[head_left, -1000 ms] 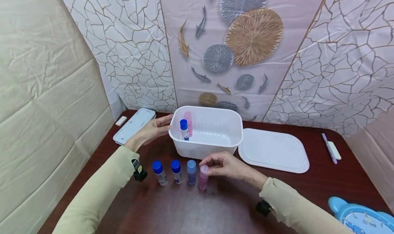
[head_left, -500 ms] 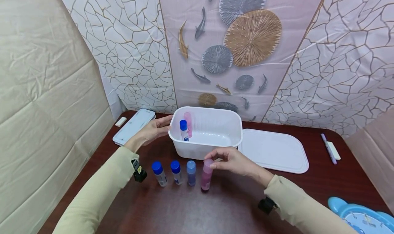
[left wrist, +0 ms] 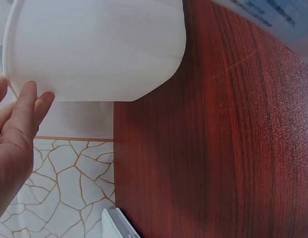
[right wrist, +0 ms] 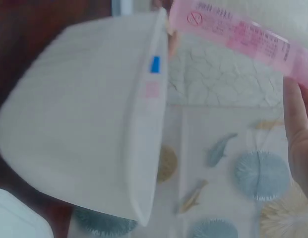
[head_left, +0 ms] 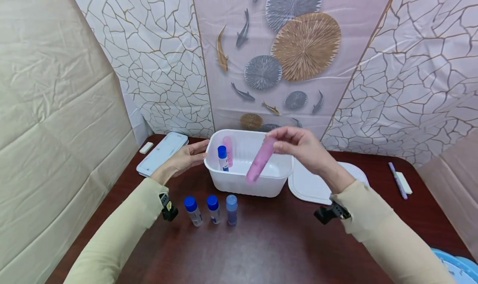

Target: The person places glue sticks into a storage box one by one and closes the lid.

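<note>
My right hand [head_left: 304, 145] pinches a pink glue stick [head_left: 260, 159] by its upper end, tilted over the front rim of a white plastic bin [head_left: 246, 182]. The right wrist view shows printed text on that pink stick [right wrist: 238, 34]. My left hand [head_left: 184, 159] touches the bin's left side with fairly straight fingers, seen at the wall in the left wrist view [left wrist: 20, 124]. Inside the bin, at its left end, stand a blue-capped glue stick [head_left: 223, 157] and another pink stick [head_left: 228, 145]. Two blue-capped sticks [head_left: 193, 210] [head_left: 214, 208] and a light-blue one [head_left: 232, 209] stand upright in front.
A white lid [head_left: 310, 184] lies right of the bin, partly behind my right arm. A pale flat case [head_left: 162, 153] and a white eraser [head_left: 146, 147] lie back left. A purple pen [head_left: 398, 180] lies far right, with a blue clock [head_left: 453, 267] at the front right corner.
My right hand has lifted the pink glue stick from the right end of the row, up and away to the bin's rim, tilting it. My left hand has stayed at the bin.
</note>
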Demonstrator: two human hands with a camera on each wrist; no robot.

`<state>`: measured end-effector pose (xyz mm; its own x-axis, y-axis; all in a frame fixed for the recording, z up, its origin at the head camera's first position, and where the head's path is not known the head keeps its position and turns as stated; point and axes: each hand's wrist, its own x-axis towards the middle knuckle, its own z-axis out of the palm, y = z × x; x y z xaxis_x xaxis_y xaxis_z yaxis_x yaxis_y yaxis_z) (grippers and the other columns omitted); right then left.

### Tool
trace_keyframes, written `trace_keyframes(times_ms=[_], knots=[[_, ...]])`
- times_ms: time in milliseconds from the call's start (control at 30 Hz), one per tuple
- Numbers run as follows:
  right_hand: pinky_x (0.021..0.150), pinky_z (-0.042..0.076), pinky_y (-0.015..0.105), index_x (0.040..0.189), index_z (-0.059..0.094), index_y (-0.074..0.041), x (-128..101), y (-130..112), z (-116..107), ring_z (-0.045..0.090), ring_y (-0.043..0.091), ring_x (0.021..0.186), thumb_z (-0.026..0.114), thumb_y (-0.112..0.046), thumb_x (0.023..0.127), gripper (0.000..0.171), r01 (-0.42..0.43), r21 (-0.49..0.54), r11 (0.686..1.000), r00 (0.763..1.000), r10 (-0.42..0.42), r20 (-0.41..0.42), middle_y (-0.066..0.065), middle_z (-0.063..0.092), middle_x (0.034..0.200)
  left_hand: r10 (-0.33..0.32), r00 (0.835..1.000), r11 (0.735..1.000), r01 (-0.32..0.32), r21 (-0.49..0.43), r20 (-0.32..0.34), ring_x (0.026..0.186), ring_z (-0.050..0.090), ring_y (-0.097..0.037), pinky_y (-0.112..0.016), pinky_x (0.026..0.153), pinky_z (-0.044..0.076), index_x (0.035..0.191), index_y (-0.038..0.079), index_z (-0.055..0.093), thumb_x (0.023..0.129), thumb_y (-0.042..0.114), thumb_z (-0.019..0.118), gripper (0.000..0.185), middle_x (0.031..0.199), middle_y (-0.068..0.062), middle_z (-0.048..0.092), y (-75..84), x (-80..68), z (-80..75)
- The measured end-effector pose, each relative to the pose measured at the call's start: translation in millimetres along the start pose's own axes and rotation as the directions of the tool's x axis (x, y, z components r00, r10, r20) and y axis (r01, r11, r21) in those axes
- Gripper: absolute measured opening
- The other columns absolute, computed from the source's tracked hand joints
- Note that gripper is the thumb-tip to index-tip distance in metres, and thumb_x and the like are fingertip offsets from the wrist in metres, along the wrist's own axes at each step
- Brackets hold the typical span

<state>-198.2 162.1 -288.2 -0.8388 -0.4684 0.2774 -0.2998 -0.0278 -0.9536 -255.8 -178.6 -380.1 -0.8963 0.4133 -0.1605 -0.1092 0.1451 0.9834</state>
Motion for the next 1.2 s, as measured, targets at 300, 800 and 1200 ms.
trace_keyframes(times_ms=[300, 800, 1200], knots=[[0.078, 0.056, 0.022, 0.104, 0.065, -0.004, 38, 27, -2, 0.064, 0.005, 0.081, 0.061, -0.003, 0.089, 0.015, -0.045, 0.024, 0.999, 0.977, 0.049, -0.206, -0.006, 0.067, 0.087, -0.006, 1.000, 1.000, 0.006, -0.001, 0.000, 0.137, 0.034, -0.027, -0.036, 0.105, 0.039, 0.149, 0.007, 0.025, 0.095, 0.009, 0.054, 0.062, 0.153, -0.011, 0.028, -0.5, 0.6, -0.6], [0.068, 0.049, 0.013, 0.110, 0.064, 0.004, 74, 98, 19, 0.056, 0.002, 0.075, 0.065, -0.006, 0.088, 0.024, -0.253, -0.148, 0.956, 0.913, 0.186, -0.362, -0.002, 0.063, 0.086, -0.007, 1.000, 1.000, 0.007, -0.001, 0.007, 0.137, 0.034, -0.028, -0.040, 0.107, 0.037, 0.149, 0.008, 0.026, 0.095, 0.008, 0.054, 0.061, 0.153, -0.011, 0.029, -0.8, 1.0, -0.4], [0.080, 0.052, 0.027, 0.108, 0.067, -0.001, 88, 111, 34, 0.059, 0.019, 0.090, 0.066, -0.011, 0.088, 0.022, -0.375, -0.302, 0.877, 0.891, 0.250, -0.379, 0.016, 0.068, 0.105, 0.003, 1.000, 1.000, -0.003, 0.002, 0.012, 0.138, 0.033, -0.029, -0.041, 0.107, 0.036, 0.149, 0.006, 0.024, 0.096, 0.008, 0.053, 0.061, 0.153, -0.013, 0.027, 0.9, 0.3, -0.7]])
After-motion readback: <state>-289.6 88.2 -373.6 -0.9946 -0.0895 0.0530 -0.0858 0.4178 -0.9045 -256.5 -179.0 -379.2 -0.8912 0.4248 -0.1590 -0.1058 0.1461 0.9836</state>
